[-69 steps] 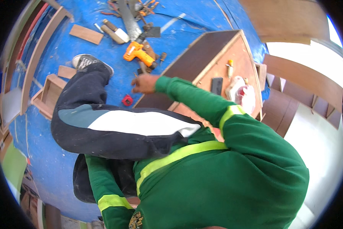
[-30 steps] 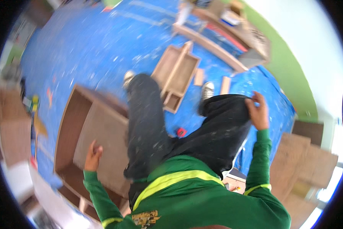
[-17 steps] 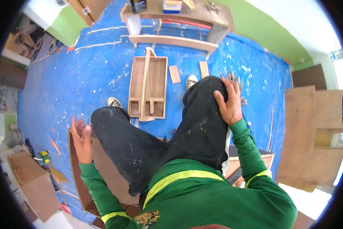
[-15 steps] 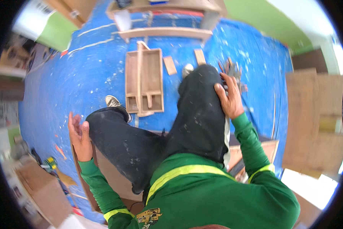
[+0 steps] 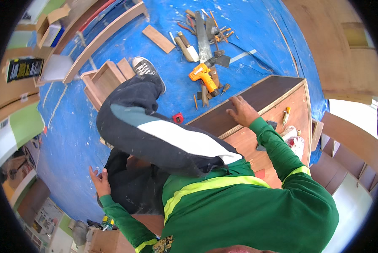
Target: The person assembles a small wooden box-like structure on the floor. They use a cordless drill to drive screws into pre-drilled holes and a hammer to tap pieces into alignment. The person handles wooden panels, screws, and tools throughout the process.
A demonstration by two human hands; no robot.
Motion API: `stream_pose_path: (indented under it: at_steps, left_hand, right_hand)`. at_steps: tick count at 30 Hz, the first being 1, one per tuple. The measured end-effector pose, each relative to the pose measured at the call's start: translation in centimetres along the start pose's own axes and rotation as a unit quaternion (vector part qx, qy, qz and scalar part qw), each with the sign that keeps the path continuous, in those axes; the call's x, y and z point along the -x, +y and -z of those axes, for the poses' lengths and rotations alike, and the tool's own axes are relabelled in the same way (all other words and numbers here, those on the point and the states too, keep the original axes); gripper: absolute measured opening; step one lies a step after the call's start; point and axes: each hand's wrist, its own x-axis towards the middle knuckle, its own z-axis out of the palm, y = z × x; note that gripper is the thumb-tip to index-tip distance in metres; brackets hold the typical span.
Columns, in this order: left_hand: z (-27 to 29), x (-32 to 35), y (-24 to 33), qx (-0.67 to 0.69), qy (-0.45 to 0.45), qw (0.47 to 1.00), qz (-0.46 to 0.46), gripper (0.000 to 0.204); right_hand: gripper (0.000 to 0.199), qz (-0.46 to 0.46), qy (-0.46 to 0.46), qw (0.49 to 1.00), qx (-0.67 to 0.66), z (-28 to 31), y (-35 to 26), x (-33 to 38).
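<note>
- Currently your right hand hangs over the dark side of the box; fingers slightly curled and apart, nothing visible between them. Contact with the panel: cannot tell.
- Left hand off by your left leg; fingers and thumb apart, nothing seen in it.
- Box sits on the blue sheet, right of your forward leg, dark side toward the tools, plywood face up.
- Drill lies on the sheet beyond your right hand, near the box, apart from it. Pencil and tape nearer your leg.
- Box likely stiff and fairly heavy, awkward for one hand; you would do best with both hands on opposite framed edges. Loose items on its face, a yellow-handled tool and a bag among them, could slide if you tilt it.
- Drill probably dense and rigid; take it round the grip, between body and base, clear of the chuck.
- Pencil looks light, likely to roll; pinch it mid-length.
</note>
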Motion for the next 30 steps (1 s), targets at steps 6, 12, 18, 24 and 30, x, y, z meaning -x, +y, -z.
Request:
stream_pose_path:
  at_steps: [6,12,18,24,30]
  left_hand:
    - [-0.7,-1.6,0.2,-0.031,-0.056,0.998,-0.005,0.092]
    - [0.0,-2.0,-0.1,-0.074,-0.082,0.994,0.001,0.090]
    - [-1.1,-2.3,2.1,-0.088,-0.099,0.991,-0.002,0.090]
    - [-0.8,-1.3,1.0,-0.108,-0.081,0.990,-0.038,0.089]
    - [-1.4,-0.7,1.7,-0.152,-0.070,0.985,-0.040,0.087]
  right_hand:
    - [0.053,-0.063,-0.105,0.992,0.045,-2.0,0.7,-1.8]
    - [0.063,-0.114,-0.067,0.991,-0.005,-5.2,7.7,-7.5]
    - [0.075,-0.195,-0.037,0.980,0.002,-9.0,10.3,-14.2]
    - [0.099,-0.312,0.038,0.949,0.022,-11.5,2.4,-16.6]
    - [0.096,-0.378,0.237,0.889,-0.098,-14.5,7.5,-22.6]
